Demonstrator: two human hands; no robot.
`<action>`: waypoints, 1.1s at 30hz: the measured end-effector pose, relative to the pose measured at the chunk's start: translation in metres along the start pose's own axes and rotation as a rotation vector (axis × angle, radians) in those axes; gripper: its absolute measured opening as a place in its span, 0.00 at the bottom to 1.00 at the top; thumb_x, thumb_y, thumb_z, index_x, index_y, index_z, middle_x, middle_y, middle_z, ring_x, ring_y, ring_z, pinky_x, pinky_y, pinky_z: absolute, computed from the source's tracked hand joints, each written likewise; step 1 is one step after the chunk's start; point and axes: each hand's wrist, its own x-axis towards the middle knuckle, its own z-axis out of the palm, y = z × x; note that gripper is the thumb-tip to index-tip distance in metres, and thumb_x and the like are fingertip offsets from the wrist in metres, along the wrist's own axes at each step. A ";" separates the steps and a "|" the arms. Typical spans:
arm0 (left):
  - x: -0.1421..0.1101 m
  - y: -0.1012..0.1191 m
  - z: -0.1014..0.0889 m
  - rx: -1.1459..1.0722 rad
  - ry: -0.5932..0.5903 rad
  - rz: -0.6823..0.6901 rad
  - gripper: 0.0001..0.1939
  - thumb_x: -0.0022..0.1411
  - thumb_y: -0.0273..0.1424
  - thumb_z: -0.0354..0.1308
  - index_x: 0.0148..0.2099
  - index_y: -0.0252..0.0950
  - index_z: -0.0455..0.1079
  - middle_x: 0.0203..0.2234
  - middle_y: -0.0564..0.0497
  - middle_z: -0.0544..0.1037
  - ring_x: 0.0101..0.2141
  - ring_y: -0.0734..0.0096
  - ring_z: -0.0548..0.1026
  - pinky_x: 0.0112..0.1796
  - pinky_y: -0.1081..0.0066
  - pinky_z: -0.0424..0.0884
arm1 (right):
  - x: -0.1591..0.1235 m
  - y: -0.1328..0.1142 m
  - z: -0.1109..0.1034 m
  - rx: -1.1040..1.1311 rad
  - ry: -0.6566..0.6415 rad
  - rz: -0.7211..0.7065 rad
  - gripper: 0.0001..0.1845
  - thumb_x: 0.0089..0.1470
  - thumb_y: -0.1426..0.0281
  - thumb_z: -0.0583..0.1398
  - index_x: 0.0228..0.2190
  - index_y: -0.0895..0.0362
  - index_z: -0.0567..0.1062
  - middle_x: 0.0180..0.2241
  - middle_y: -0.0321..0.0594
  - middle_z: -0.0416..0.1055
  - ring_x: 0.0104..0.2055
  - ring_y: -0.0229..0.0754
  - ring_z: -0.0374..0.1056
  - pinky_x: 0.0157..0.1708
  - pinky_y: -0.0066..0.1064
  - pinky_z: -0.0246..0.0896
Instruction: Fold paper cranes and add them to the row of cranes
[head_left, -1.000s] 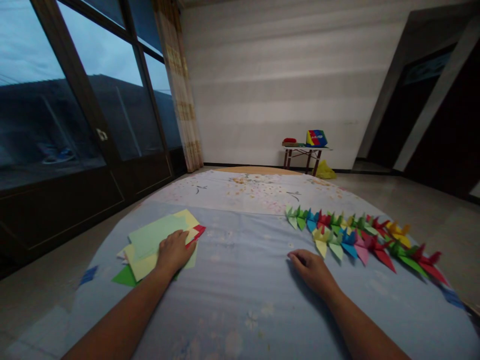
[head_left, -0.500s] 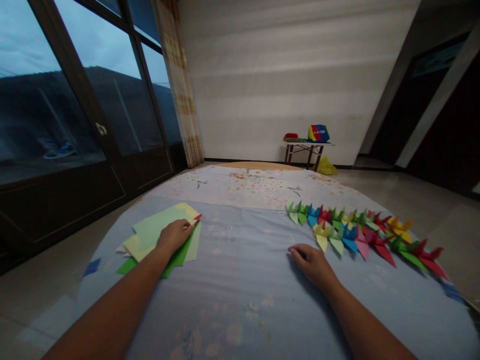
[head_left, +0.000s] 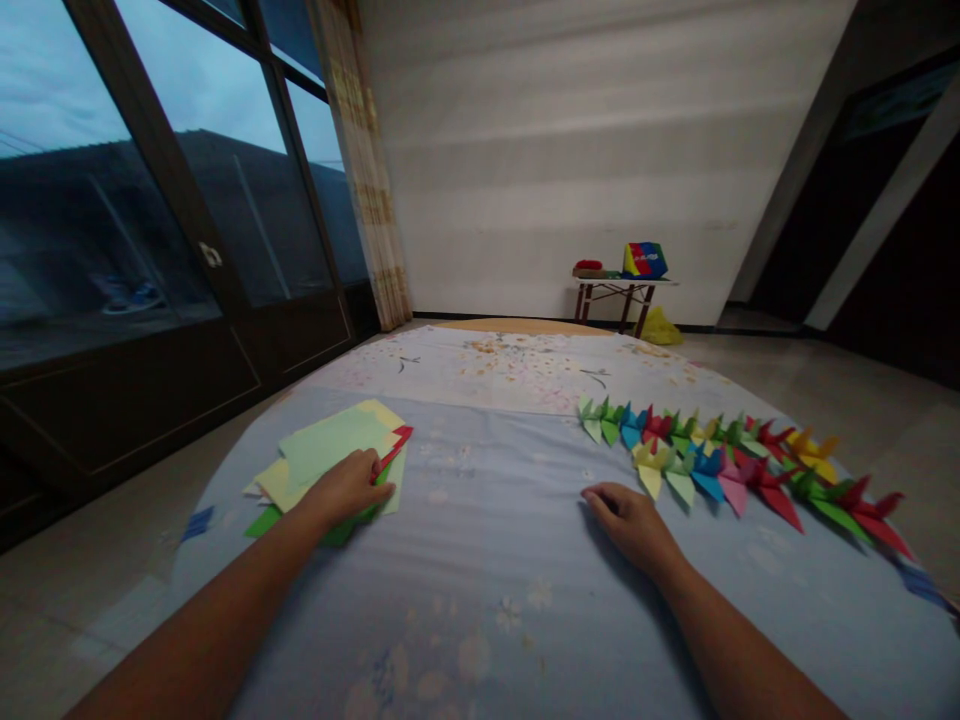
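Partly, the left hand hid the coloured origami paper stack on the floral tablecloth; its fingers curled beside a red sheet, whether gripping it I could not tell. The right hand lay loosely closed, palm hidden, near overlapping rows of folded paper cranes.

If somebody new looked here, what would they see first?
Probably the two rows of bright folded-paper shapes, on the table beyond the right hand and farther right. Next, perhaps, the overlapping paper sheets, mostly pale green and yellow, under the left hand.
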 end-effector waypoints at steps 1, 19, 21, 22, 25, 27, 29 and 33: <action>-0.002 -0.002 0.000 0.004 -0.026 0.000 0.12 0.48 0.41 0.55 0.29 0.37 0.65 0.26 0.50 0.72 0.29 0.64 0.71 0.28 0.71 0.62 | 0.000 0.000 0.000 0.002 0.002 0.002 0.20 0.51 0.59 0.50 0.32 0.57 0.77 0.34 0.44 0.75 0.37 0.46 0.69 0.39 0.33 0.60; -0.007 -0.013 -0.035 0.025 0.009 -0.071 0.10 0.52 0.34 0.50 0.25 0.39 0.71 0.24 0.49 0.75 0.29 0.65 0.72 0.28 0.72 0.60 | 0.000 0.001 0.001 -0.007 0.003 0.006 0.21 0.52 0.58 0.50 0.32 0.58 0.77 0.33 0.44 0.75 0.37 0.47 0.69 0.38 0.33 0.60; -0.003 -0.018 -0.036 -0.028 0.021 -0.090 0.09 0.51 0.35 0.52 0.26 0.40 0.71 0.24 0.51 0.76 0.29 0.66 0.72 0.29 0.72 0.60 | 0.000 0.002 0.001 -0.013 0.004 0.002 0.21 0.52 0.59 0.50 0.32 0.58 0.77 0.33 0.44 0.75 0.36 0.47 0.69 0.38 0.33 0.60; -0.001 -0.020 -0.036 -0.057 0.029 -0.103 0.08 0.50 0.36 0.53 0.26 0.40 0.72 0.24 0.51 0.76 0.29 0.66 0.72 0.29 0.73 0.60 | 0.000 0.003 0.001 -0.012 0.005 -0.002 0.21 0.52 0.59 0.50 0.32 0.58 0.77 0.33 0.45 0.75 0.36 0.46 0.69 0.38 0.33 0.60; 0.006 -0.026 -0.032 -0.152 0.056 -0.132 0.07 0.46 0.35 0.55 0.24 0.39 0.70 0.23 0.53 0.75 0.28 0.67 0.72 0.29 0.74 0.61 | 0.000 0.004 0.002 -0.004 0.015 -0.008 0.21 0.52 0.58 0.50 0.32 0.58 0.77 0.32 0.45 0.75 0.36 0.46 0.69 0.38 0.33 0.60; 0.009 -0.028 -0.028 -0.223 0.070 -0.139 0.07 0.45 0.36 0.56 0.23 0.38 0.68 0.22 0.54 0.74 0.28 0.68 0.72 0.29 0.74 0.62 | 0.000 0.004 0.001 -0.003 0.019 -0.005 0.21 0.52 0.58 0.50 0.32 0.58 0.77 0.32 0.45 0.75 0.36 0.46 0.69 0.38 0.32 0.60; 0.010 -0.028 -0.024 -0.297 0.077 -0.145 0.08 0.44 0.37 0.55 0.23 0.37 0.66 0.21 0.54 0.73 0.27 0.69 0.71 0.29 0.75 0.62 | 0.000 0.003 0.001 -0.001 0.012 -0.004 0.21 0.52 0.59 0.50 0.32 0.58 0.77 0.33 0.45 0.75 0.36 0.46 0.69 0.38 0.33 0.60; 0.009 -0.026 -0.017 -0.422 0.073 -0.195 0.09 0.43 0.38 0.52 0.21 0.37 0.63 0.17 0.56 0.67 0.24 0.71 0.68 0.25 0.76 0.60 | 0.001 0.002 0.001 0.001 0.001 -0.020 0.21 0.52 0.59 0.50 0.32 0.58 0.77 0.34 0.45 0.75 0.37 0.47 0.69 0.39 0.33 0.60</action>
